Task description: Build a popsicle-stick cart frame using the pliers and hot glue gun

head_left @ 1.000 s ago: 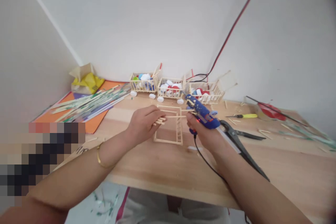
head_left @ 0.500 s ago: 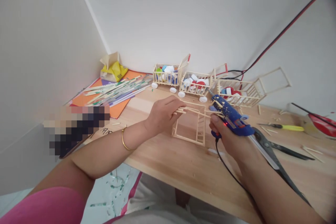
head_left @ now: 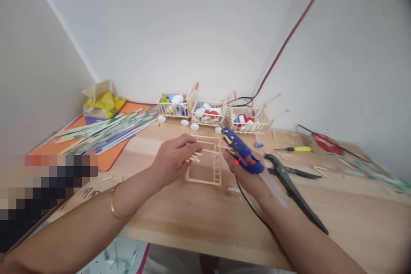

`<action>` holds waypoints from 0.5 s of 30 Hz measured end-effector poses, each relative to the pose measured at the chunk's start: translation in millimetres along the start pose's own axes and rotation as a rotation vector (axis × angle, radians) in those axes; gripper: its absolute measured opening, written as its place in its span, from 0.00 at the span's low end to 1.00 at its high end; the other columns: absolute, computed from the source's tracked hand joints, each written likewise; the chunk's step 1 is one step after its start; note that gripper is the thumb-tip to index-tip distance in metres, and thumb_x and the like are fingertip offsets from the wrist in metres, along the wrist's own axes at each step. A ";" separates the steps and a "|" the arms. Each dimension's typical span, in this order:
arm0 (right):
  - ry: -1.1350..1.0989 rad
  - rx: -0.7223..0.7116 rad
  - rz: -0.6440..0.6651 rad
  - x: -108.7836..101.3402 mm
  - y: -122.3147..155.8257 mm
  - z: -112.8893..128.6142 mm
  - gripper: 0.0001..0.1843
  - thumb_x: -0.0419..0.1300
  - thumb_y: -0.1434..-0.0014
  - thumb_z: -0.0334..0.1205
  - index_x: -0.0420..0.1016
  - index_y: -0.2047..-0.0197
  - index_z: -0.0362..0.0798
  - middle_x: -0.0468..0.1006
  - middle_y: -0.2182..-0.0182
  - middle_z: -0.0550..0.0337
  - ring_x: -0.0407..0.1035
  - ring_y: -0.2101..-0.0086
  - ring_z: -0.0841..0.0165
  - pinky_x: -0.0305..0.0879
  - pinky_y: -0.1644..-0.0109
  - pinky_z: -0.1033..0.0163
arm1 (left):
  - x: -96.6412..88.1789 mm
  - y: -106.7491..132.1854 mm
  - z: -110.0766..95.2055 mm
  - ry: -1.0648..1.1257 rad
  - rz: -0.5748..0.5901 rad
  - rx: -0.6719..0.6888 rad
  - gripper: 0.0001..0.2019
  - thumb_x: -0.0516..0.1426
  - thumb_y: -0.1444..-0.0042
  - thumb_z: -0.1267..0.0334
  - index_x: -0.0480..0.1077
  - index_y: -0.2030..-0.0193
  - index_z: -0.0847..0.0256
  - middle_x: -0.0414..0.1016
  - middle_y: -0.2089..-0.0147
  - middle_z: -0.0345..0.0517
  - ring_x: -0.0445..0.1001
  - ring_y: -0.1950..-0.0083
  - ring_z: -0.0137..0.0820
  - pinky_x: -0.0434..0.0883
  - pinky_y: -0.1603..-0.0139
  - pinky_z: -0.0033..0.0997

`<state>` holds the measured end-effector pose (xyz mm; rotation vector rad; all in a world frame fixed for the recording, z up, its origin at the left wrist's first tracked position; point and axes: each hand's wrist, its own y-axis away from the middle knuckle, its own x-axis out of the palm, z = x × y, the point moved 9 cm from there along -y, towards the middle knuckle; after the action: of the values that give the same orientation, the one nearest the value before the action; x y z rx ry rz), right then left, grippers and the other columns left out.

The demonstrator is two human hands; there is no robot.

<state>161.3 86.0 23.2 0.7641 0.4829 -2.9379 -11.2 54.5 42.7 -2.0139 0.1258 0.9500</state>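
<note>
My left hand [head_left: 173, 156] is closed on several short wooden sticks [head_left: 194, 157], their ends poking out past the fingertips. My right hand [head_left: 248, 180] grips a blue glue gun [head_left: 242, 150] with a lit red light and a nozzle pointing up and left. A thin stick also shows by my right fingers; whether they hold it is unclear. Below and between the hands, a rectangular stick frame [head_left: 204, 182] lies on the wooden table [head_left: 180, 218], with slats along its right side. Both hands are above it, and the left one partly covers it.
Three small stick carts [head_left: 208, 122] filled with bottle caps stand along the wall. Long sticks [head_left: 109, 130] lie on an orange sheet at left, beside a yellow packet [head_left: 105, 105]. Black-handled cutters [head_left: 292, 188] and a yellow-handled tool [head_left: 300, 149] lie at right. The glue gun's cord [head_left: 253, 207] hangs near my wrist.
My view has turned right, so the carts and table appear farther left and more of the table's right side shows. Both hands keep their holds over the frame.
</note>
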 end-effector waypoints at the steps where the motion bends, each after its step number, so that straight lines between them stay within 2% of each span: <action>1: 0.018 -0.019 0.004 -0.2 -0.2 4.1 0.15 0.58 0.46 0.49 0.65 0.76 0.47 0.67 0.80 0.63 0.61 0.77 0.72 0.60 0.74 0.67 | 0.2 -0.4 -0.9 -0.001 0.004 0.008 0.14 0.53 0.47 0.75 0.70 0.55 0.62 0.73 0.58 0.51 0.73 0.58 0.32 0.69 0.61 0.29; 5: 0.031 -0.048 0.022 -0.9 -2.4 5.4 0.16 0.58 0.45 0.49 0.63 0.77 0.47 0.65 0.81 0.64 0.60 0.78 0.73 0.59 0.74 0.68 | 3.8 -1.4 -3.6 0.018 0.045 0.030 0.14 0.52 0.48 0.76 0.70 0.55 0.62 0.74 0.60 0.50 0.73 0.61 0.32 0.69 0.62 0.28; 8: 0.004 -0.063 0.017 -6.8 -4.8 3.5 0.14 0.58 0.45 0.49 0.68 0.72 0.47 0.69 0.78 0.62 0.63 0.76 0.71 0.62 0.71 0.66 | 4.6 -1.5 2.6 0.006 0.058 -0.031 0.16 0.50 0.48 0.77 0.69 0.54 0.63 0.73 0.60 0.50 0.72 0.61 0.32 0.68 0.63 0.28; 11: -0.001 -0.157 0.038 -15.5 -7.5 13.8 0.10 0.58 0.45 0.46 0.71 0.67 0.47 0.73 0.71 0.59 0.68 0.70 0.68 0.65 0.64 0.63 | 1.6 -1.7 11.6 0.003 0.034 -0.105 0.16 0.49 0.47 0.77 0.69 0.54 0.64 0.72 0.61 0.49 0.72 0.60 0.31 0.68 0.62 0.27; 13: 0.017 -0.229 0.070 -20.8 -8.9 22.8 0.08 0.59 0.45 0.44 0.71 0.67 0.47 0.74 0.68 0.58 0.68 0.67 0.67 0.65 0.62 0.62 | 0.9 -1.8 15.9 0.003 0.027 -0.133 0.14 0.49 0.46 0.76 0.70 0.55 0.64 0.72 0.62 0.49 0.71 0.61 0.31 0.67 0.62 0.27; 15: 0.044 -0.250 0.103 -24.5 -10.7 26.1 0.08 0.59 0.46 0.43 0.70 0.70 0.47 0.73 0.70 0.59 0.67 0.69 0.68 0.64 0.63 0.62 | 1.5 -1.7 19.1 -0.003 0.032 -0.152 0.12 0.49 0.44 0.74 0.70 0.56 0.64 0.71 0.62 0.48 0.71 0.61 0.31 0.67 0.62 0.27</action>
<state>169.2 87.6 59.7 0.7957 0.7715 -2.7024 -20.4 70.3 36.8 -2.1549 0.0867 1.0082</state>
